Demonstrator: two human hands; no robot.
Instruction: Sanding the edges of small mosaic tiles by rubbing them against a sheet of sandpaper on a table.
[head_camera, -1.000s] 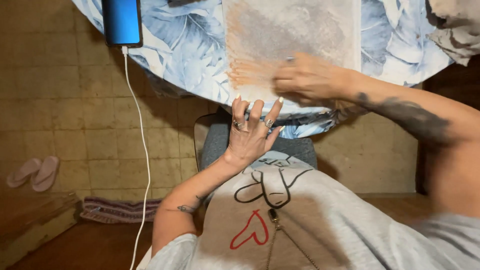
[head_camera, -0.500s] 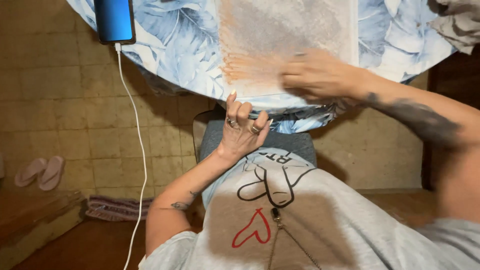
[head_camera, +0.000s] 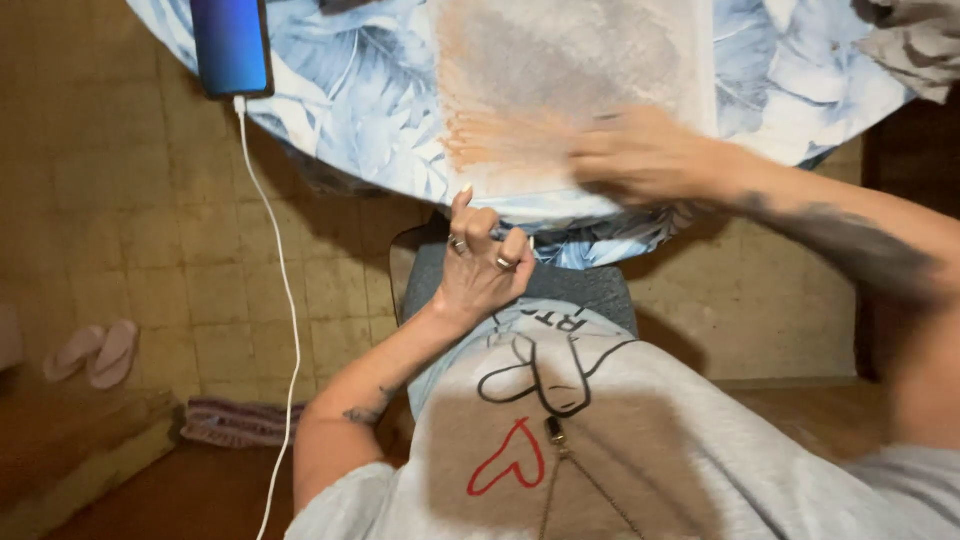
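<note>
From the head camera, looking down past a grey shirt (head_camera: 620, 430) with a red heart outline and black line drawing, a round table (head_camera: 380, 110) covered in a blue-and-white leaf-print cloth fills the far part of the scene. On it lies a pale rectangular sheet (head_camera: 570, 70), its surface rubbed grey in the middle and orange-brown along its left and near sides.

The right hand (head_camera: 640, 155) lies flat on the near right corner of that sheet, close to the table's near edge. It is blurred, so I cannot tell whether the fingers pinch anything small; they look stretched out leftward and close together, pressed to the sheet. The tattooed forearm runs off to the right.

The left hand (head_camera: 485, 270) is just below the table's near edge, in front of the overhanging cloth. Its fingers are curled loosely inward with one fingertip raised toward the cloth edge, and it holds nothing that shows. Rings sit on two fingers. Whether the raised fingertip touches the cloth I cannot tell.

At the far left of the table a blue phone (head_camera: 232, 45) lies near the edge, and a white cable (head_camera: 285, 300) hangs from it down to the tiled floor (head_camera: 130, 230). On the left of the floor lies a pair of pink sandals (head_camera: 92, 352), and nearer, a striped mat (head_camera: 235, 420).
</note>
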